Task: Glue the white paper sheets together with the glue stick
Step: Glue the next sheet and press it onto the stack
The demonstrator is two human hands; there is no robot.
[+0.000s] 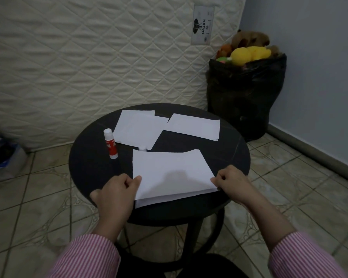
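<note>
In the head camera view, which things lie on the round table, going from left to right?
Left hand → glue stick → far-left paper sheets → near paper stack → far-right paper sheet → right hand.

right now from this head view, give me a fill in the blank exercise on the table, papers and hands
1. The glue stick lies on the round black table, to the ____ of the paper sheets.
2. Both hands pinch the ____ stack of white paper.
3. The left hand holds its left edge; the right hand holds its ____ edge.
4. The black bag on the floor holds ____ toys.

Missing words: left; nearest; right; stuffed
</note>
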